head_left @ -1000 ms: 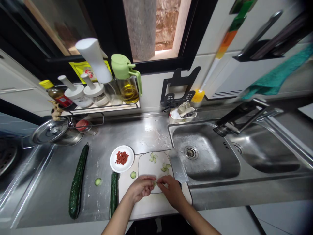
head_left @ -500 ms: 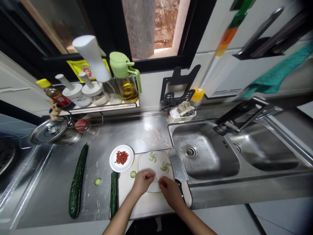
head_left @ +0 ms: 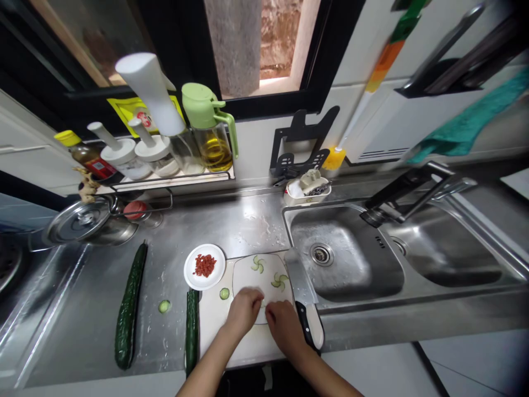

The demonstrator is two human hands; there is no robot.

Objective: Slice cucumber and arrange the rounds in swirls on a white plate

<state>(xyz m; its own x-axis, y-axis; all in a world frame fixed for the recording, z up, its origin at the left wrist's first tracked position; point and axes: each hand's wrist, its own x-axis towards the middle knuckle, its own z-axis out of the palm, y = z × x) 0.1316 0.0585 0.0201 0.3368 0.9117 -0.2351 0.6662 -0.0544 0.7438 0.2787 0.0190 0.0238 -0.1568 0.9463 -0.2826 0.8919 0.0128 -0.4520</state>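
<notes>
Above a square white plate (head_left: 243, 270), my left hand (head_left: 244, 310) and my right hand (head_left: 284, 325) are close together, fingers closed in a pinch. A thin pale-green cucumber slice (head_left: 263, 303) shows between the fingertips, mostly hidden by them. Farther back on the plate lie two pinwheels of cucumber slices, one (head_left: 258, 264) near the far edge and another (head_left: 280, 282) to the right. The plate rests on a cutting board (head_left: 212, 320). A cucumber end (head_left: 224, 293) sits on the board left of the plate, and a cut cucumber (head_left: 192, 331) lies along the board's left edge.
A cleaver (head_left: 301, 278) lies right of the plate, beside the sink (head_left: 347, 259). Left of it all are a round dish (head_left: 190, 278) of chopped red pieces, a whole cucumber (head_left: 131, 309) and another cucumber end (head_left: 164, 306). Behind stands a seasoning rack (head_left: 202, 177).
My hands have drawn slightly closer together over the plate, and the slice between them is more hidden. The view has shifted a little; the other things have stayed put.
</notes>
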